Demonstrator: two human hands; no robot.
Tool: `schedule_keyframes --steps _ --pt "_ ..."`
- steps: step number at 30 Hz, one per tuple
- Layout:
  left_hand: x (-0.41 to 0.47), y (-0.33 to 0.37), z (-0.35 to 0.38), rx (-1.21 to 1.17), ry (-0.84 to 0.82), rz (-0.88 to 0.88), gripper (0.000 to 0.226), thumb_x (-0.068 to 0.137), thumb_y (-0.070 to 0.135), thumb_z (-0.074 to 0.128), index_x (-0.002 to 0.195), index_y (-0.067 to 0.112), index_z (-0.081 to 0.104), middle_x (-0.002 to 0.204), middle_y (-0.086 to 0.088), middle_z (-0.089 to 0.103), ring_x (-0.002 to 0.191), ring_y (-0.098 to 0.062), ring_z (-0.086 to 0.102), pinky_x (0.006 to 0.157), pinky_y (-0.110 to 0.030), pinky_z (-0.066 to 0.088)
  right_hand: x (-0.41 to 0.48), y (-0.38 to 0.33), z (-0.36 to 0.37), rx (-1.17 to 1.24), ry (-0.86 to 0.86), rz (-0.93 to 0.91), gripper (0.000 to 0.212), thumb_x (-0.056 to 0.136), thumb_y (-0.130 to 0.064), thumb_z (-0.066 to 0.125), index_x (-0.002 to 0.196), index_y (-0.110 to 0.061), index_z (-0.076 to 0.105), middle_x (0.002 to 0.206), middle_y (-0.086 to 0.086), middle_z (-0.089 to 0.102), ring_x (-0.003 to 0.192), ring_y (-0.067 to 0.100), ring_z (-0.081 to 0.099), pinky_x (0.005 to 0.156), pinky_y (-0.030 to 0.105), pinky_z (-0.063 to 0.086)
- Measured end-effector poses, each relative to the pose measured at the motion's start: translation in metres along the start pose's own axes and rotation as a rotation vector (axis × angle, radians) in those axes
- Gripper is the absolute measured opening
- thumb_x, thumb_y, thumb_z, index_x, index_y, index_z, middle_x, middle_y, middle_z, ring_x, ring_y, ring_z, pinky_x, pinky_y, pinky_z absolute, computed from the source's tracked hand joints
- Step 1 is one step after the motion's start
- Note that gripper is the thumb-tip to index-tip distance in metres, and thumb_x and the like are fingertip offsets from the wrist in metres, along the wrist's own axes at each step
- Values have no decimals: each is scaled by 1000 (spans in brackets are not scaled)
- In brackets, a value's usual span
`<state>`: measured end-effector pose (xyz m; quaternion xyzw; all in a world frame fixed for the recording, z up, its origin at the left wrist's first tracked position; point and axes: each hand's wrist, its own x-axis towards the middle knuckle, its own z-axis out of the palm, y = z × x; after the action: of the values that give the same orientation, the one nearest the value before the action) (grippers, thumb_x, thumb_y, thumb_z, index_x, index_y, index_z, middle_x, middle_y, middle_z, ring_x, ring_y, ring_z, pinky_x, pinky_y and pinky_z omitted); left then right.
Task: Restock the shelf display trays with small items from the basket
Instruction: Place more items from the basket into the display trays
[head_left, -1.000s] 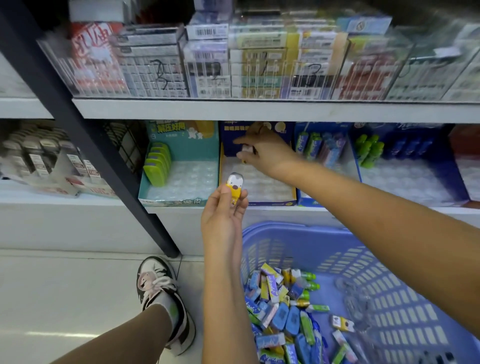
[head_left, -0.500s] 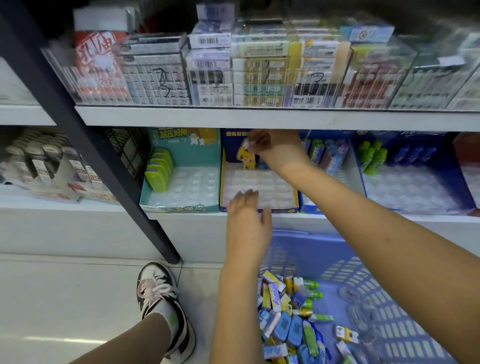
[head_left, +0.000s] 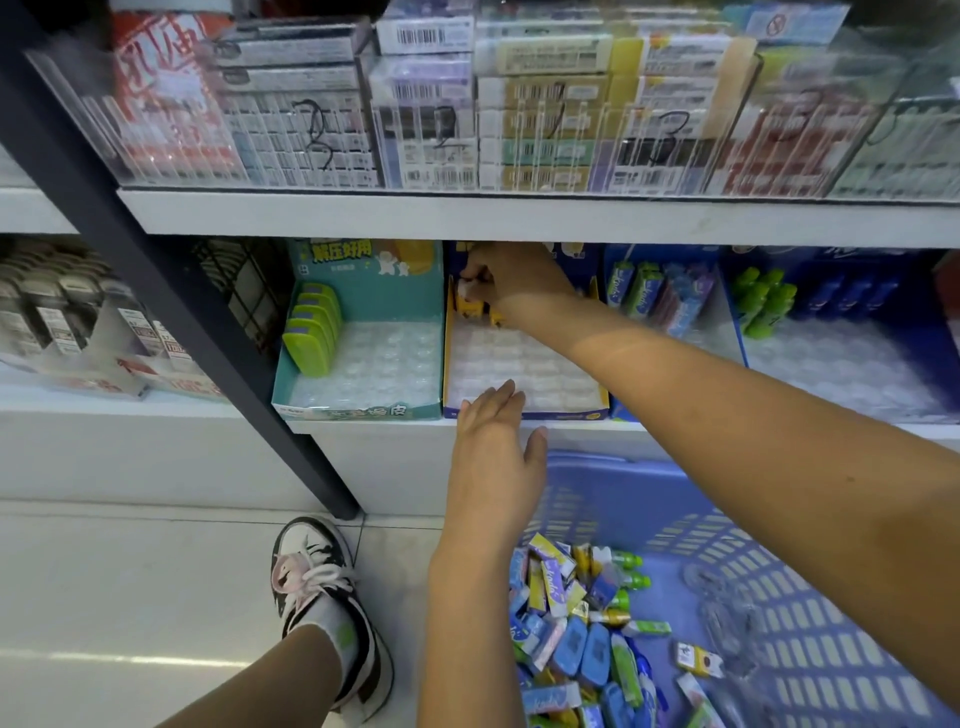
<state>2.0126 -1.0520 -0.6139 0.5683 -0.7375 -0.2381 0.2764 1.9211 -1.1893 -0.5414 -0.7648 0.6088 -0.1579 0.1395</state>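
Yellow item (head_left: 469, 290) in right grip (head_left: 514, 275)

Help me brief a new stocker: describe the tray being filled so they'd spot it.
On the lower shelf, count right from the black post: it is the second tray, between the teal tray and a blue tray. Its walls are navy and yellow, and only it has yellow items at the back, where the right hand pinches one.

Right hand (head_left: 514, 278), apparently around small item (head_left: 470, 287)
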Motion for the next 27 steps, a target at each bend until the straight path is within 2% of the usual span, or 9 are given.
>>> schedule_keyframes --steps 3,6,10,14,21,24,25,27 --pt "0 0 0 -1 0 0 48 98 25 47 143 11 39 154 1 30 143 -12 19 114 -18 -4 3 -3 -2 -55 -6 -8 28 93 -17 53 118 -8 60 123 10 60 111 25 56 92 31 46" --pt "0 0 0 2 1 0 49 98 25 47 144 12 39 154 1 30 143 -11 19 113 -16 -5 5 -6 -3 -78 -18 11 26 93 -17 52 113 -2 61 116 14 63 105 27 59 92 38 49" --pt "0 0 0 10 1 6 48 98 25 47 144 12 39 154 2 30 143 -11 19 111 -14 -7 4 -4 -5 -46 -29 37 28 92 -18 55 112 1 60 114 16 63 105 29 58 92 39 49" --pt "-1 0 1 13 -1 7 49 98 25 48 144 12 39 154 1 30 143 -11 19 113 -16 -5 5 -3 -2 -91 -39 12 28 90 -11 54 113 3 61 116 20 62 105 31 60 93 41 50" --pt "0 -2 1 20 -25 3 48 98 25 48 143 12 40 154 1 30 143 -12 19 113 -17 -5 7 -1 0 -139 -22 27 24 90 -12 54 111 -5 64 116 12 62 105 26 58 88 29 45" --pt "0 2 -4 -2 -24 4 45 97 21 50 140 10 45 151 -1 36 141 -14 26 117 -23 5 -5 -1 -6 -164 -7 2 25 90 -15 52 112 -10 63 118 10 60 110 27 56 92 34 45" --pt "-2 5 -5 -52 22 1 41 97 20 51 136 9 50 147 -2 42 138 -15 33 117 -25 13 -11 -2 -9 -168 -8 -20 26 91 -16 51 114 -11 62 120 11 58 112 28 54 94 35 46" --pt "-10 10 -7 -168 201 4 30 95 17 52 123 11 62 129 -1 59 120 -13 51 105 -19 32 -30 -3 -14 -176 5 -87 27 92 -17 50 115 -10 62 121 13 58 113 30 53 93 35 45"
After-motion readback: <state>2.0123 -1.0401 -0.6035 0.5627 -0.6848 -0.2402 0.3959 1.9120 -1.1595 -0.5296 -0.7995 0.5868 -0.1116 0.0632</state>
